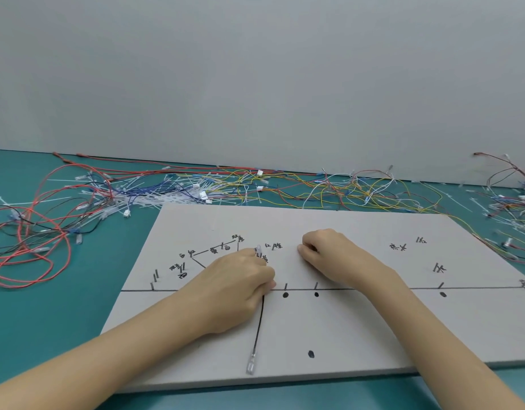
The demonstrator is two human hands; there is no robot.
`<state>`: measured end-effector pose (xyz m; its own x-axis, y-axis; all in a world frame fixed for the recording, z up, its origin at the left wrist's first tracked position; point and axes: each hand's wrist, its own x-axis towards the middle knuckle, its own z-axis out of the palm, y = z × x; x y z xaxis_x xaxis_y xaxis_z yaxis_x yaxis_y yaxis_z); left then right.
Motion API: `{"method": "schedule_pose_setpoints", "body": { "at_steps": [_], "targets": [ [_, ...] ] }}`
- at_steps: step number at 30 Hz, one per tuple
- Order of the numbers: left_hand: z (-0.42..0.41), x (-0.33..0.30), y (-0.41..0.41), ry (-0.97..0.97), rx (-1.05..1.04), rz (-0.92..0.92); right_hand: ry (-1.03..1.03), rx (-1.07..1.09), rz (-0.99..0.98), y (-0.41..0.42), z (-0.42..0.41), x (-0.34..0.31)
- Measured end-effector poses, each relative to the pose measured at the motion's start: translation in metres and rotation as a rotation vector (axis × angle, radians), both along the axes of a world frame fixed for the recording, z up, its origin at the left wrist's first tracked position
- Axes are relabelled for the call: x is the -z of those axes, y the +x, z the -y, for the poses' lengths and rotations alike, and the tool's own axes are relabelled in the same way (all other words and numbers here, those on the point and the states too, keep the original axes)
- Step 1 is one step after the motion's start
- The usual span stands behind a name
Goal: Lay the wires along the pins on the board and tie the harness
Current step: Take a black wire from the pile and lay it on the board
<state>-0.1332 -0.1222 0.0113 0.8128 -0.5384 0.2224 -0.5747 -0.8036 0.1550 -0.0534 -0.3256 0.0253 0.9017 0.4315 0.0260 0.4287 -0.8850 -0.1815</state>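
— Both hands rest on the board [358,321], do they?

— Yes. Left hand [234,288] lies near the middle of the board, fingers curled, pinching a black wire [258,327] right where the long drawn line crosses. Right hand [329,255] sits just beside it, toward the far edge, fingers curled under with the thumb tip against the board; whether it holds anything cannot be told.

— And where does the wire run?

— From the left hand's fingers it goes straight toward the near edge and ends in a clear sleeved terminal [251,363] close to that edge. Another clear terminal [258,250] stands up just past the left knuckles, among the pins [155,276] and handwritten marks.

— What surrounds the board?

— A green tabletop [48,321]. Loose red and black wires [27,241] sprawl by the left edge, white cable ties [143,199] are heaped beyond the board's far left corner, and yellow, white and red wires [344,190] tangle along the far edge.
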Motion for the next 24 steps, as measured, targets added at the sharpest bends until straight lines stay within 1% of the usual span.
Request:
{"method": "schedule_pose_setpoints", "body": {
  "at_steps": [4, 6, 7, 9, 11, 13, 17, 19, 21, 24],
  "targets": [
    [0.0, -0.011, 0.002, 0.036, -0.057, -0.065, 0.042, 0.084, -0.093, 0.005, -0.002, -0.003],
    [-0.005, -0.02, 0.014, -0.028, -0.116, -0.065, 0.038, 0.127, -0.144, 0.008, -0.004, -0.006],
    [-0.011, -0.023, 0.025, -0.067, -0.153, -0.035, 0.02, 0.15, -0.153, 0.009, -0.005, -0.007],
    [-0.03, -0.027, 0.052, -0.142, -0.262, 0.052, -0.04, 0.208, -0.12, 0.012, -0.007, -0.013],
    [-0.056, -0.024, 0.084, -0.217, -0.394, 0.073, -0.076, 0.259, -0.03, 0.013, -0.012, -0.021],
    [-0.081, -0.013, 0.112, -0.242, -0.49, 0.046, -0.014, 0.272, 0.028, 0.014, -0.021, -0.026],
    [-0.104, 0.008, 0.139, -0.358, -0.536, -0.009, 0.186, 0.221, 0.117, 0.01, -0.044, -0.019],
    [-0.106, 0.011, 0.148, -0.394, -0.556, -0.049, 0.258, 0.23, 0.15, 0.009, -0.047, -0.009],
    [-0.107, 0.009, 0.154, -0.374, -0.568, -0.113, 0.312, 0.252, 0.139, 0.011, -0.044, 0.0],
    [-0.106, 0.003, 0.162, -0.286, -0.6, -0.187, 0.398, 0.261, 0.117, 0.016, -0.038, 0.007]
  ]
}}
